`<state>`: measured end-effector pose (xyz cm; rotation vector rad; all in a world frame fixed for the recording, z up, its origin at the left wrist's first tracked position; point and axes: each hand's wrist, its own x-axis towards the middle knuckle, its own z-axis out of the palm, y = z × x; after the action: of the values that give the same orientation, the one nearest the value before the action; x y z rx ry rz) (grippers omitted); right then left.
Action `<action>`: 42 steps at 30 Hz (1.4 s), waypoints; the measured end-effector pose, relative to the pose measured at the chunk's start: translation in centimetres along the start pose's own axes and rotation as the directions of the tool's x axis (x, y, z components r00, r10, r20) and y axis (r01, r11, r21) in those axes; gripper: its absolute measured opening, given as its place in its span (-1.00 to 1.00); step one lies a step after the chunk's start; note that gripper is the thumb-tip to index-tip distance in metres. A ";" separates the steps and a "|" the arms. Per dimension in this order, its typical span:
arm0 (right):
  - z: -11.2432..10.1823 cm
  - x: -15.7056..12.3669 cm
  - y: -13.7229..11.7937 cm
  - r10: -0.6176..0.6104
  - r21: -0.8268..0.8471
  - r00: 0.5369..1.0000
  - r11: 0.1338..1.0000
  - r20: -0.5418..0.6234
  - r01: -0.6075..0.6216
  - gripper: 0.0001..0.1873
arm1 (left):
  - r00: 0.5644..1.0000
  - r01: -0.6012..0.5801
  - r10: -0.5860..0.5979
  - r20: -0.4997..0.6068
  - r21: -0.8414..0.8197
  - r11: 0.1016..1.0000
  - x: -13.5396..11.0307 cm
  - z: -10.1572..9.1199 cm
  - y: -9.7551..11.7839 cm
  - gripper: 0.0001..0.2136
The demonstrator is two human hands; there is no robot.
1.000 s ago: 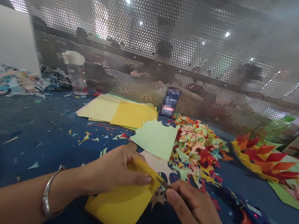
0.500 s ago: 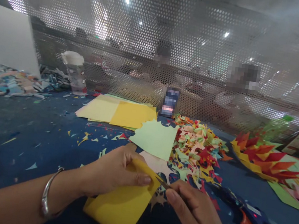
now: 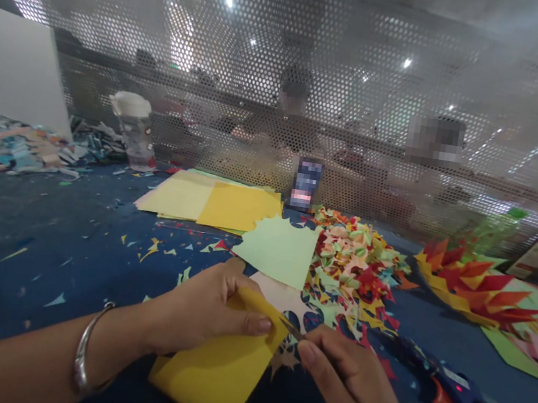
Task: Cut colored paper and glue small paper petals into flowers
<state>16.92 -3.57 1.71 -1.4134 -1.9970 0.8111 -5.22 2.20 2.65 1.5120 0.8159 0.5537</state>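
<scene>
Left hand (image 3: 202, 313) pinches folded yellow paper (image 3: 217, 376) low over table (image 3: 65, 245). Right hand (image 3: 347, 388) closed on scissors (image 3: 294, 330), tips at paper's top edge. Paper mostly uncut. Cut pile (image 3: 355, 268) beside, spare sheets (image 3: 228, 205) behind.

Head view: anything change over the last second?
Nothing visibly changed. The left hand still pinches the yellow paper at its upper edge, and the right hand still holds a thin blade against that edge. The scraps and the glue gun lie as before.

Bare forearms, a slim silver bangle (image 3: 85, 354) just behind the left hand (image 3: 202, 313).
</scene>
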 end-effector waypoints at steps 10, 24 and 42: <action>-0.1 0.2 0.0 -0.018 -0.010 1.000 1.000 0.008 0.018 -0.60 | 1.000 0.018 -0.018 0.000 -0.017 1.000 -0.1 0.0 -0.1 -0.77; 0.0 0.2 -0.2 -0.032 -0.046 0.999 0.998 -0.002 0.031 -0.60 | 0.993 0.114 -0.116 -0.013 -0.090 0.989 -0.2 0.5 0.3 -0.74; 0.1 0.3 0.0 -0.032 -0.081 0.999 0.996 0.016 0.033 -0.59 | 0.994 0.107 -0.103 0.033 -0.155 0.982 0.0 0.5 0.0 -0.78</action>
<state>16.75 -3.32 1.61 -1.4198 -2.0803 0.7359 -4.82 1.83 2.63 1.3220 0.8099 0.5079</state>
